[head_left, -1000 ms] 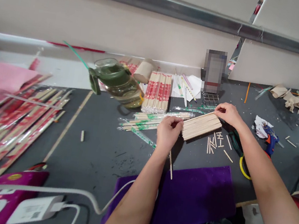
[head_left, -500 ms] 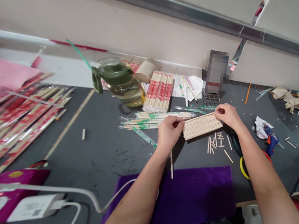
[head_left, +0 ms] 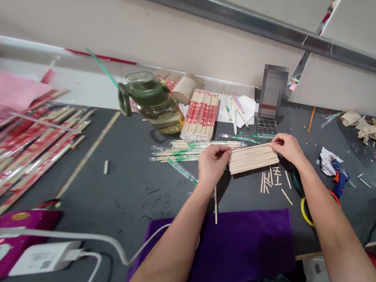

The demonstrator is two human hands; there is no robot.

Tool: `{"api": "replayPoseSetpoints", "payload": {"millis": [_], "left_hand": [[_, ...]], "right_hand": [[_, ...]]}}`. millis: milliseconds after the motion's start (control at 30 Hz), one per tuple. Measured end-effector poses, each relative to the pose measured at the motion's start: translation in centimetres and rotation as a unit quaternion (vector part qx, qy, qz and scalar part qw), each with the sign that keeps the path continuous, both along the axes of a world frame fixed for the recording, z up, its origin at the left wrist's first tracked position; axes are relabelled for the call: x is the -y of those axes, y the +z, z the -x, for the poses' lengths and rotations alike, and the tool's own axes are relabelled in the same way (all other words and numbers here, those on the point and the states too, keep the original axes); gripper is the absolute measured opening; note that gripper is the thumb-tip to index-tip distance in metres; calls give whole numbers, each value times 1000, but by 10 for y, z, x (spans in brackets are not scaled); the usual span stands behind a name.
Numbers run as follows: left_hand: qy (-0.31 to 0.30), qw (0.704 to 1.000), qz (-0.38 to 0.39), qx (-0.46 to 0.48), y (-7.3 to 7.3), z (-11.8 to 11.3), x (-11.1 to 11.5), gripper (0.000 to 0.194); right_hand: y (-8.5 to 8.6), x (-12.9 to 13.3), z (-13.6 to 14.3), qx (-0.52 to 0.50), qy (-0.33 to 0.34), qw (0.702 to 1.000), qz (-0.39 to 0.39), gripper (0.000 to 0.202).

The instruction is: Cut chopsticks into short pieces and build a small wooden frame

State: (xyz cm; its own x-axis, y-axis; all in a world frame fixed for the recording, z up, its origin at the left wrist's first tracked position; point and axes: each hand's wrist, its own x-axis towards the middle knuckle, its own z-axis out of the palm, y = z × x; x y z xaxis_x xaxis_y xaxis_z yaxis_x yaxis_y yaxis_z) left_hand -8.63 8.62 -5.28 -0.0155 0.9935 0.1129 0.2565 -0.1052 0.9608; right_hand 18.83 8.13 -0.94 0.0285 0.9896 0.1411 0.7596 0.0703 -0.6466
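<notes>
A flat panel of chopsticks, laid side by side in a tight row, is between my two hands. My left hand pinches its left end, thumb and fingers together. At the far right corner, the fingers of my right hand are closed on it. Below the panel's right side lie several short cut stick pieces. A single chopstick rests under my left wrist. Chopsticks in green-printed wrappers lie just left of the panel.
A tilted-looking green-lidded jug and a red-wrapped chopstick bundle stand behind. A blue glue gun and yellow-handled scissors lie right. Purple cloth covers the front edge. Left are wrapped chopsticks, a power strip and white cable.
The view has shifted very slightly. Both hands keep their hold on the panel, which tilts a touch differently.
</notes>
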Motion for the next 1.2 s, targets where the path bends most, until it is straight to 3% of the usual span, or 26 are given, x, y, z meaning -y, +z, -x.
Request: {"api": "replayPoseSetpoints", "payload": {"millis": [367, 700, 900, 1000, 1100, 1200], "left_hand": [[6, 1000, -5, 11, -8, 0, -7, 15], [-5, 1000, 4, 6, -2, -4, -4, 18], [-34, 998, 26, 55, 1, -5, -2, 22], [-44, 993, 49, 99, 3, -6, -1, 23], [-36, 990, 56, 125, 8, 2, -3, 25], [-2, 999, 2, 43, 15, 20, -4, 26]], "right_hand": [[2, 6, 4, -11, -3, 1000, 7, 9], [1, 14, 1, -5, -4, 1000, 7, 8], [9, 20, -2, 2, -32, 999, -16, 8], [19, 40, -6, -9, -64, 996, -64, 11], [26, 79, -2, -36, -44, 995, -80, 13], [20, 125, 15, -32, -12, 998, -58, 15]]}}
